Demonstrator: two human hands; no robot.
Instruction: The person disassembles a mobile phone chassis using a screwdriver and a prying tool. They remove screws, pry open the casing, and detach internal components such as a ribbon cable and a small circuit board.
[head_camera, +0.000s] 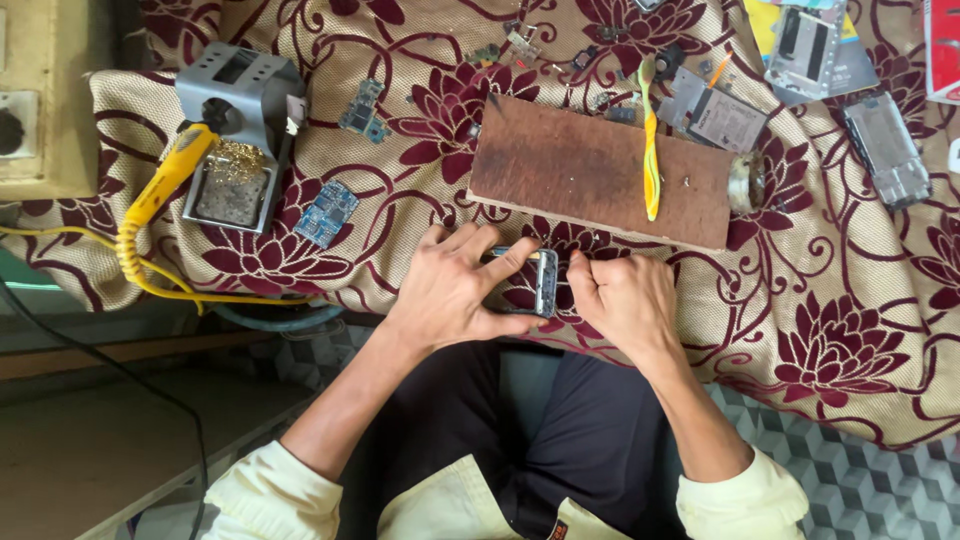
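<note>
My left hand (452, 285) lies over a small phone frame (537, 283), fingers spread and gripping it against the flowered cloth. My right hand (622, 297) sits just right of the frame, fingers curled, fingertips at its right edge; whether it pinches a small tool or part is hidden. Just beyond both hands lies a brown wooden board (590, 170) with a yellow toothbrush (650, 150) resting on it.
A grey soldering stand (240, 130) holds a yellow soldering iron (165, 180) at the left, its coiled cord trailing down. Blue circuit boards (326, 212) lie near it. Phone parts and housings (885, 148) are scattered at the back right. The cloth's edge runs below my hands.
</note>
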